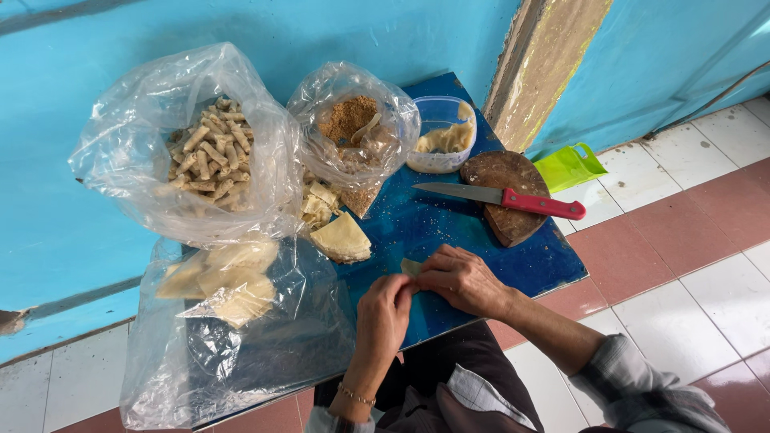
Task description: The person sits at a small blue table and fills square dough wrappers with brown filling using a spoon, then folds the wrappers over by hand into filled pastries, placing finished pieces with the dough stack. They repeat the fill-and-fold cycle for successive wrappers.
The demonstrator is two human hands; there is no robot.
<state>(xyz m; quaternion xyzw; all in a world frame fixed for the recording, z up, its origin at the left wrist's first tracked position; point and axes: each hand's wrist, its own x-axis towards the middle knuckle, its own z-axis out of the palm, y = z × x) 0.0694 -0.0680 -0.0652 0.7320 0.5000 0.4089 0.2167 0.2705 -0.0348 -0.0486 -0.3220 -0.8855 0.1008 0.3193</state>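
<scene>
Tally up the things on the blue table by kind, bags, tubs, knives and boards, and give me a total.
Clear plastic bags: 3, holding rolled snacks, brown crumbs, flat wrappers
Plastic tub: 1
Red-handled knife: 1
Wooden board: 1
Total: 6

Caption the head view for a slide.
Both hands, left hand and right hand, pinch a pale wrapper piece on a blue table.

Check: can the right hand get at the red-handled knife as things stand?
Probably yes. The knife lies exposed on the wooden board, nothing lying between it and the right hand, though that hand is busy pinching a wrapper.
</scene>
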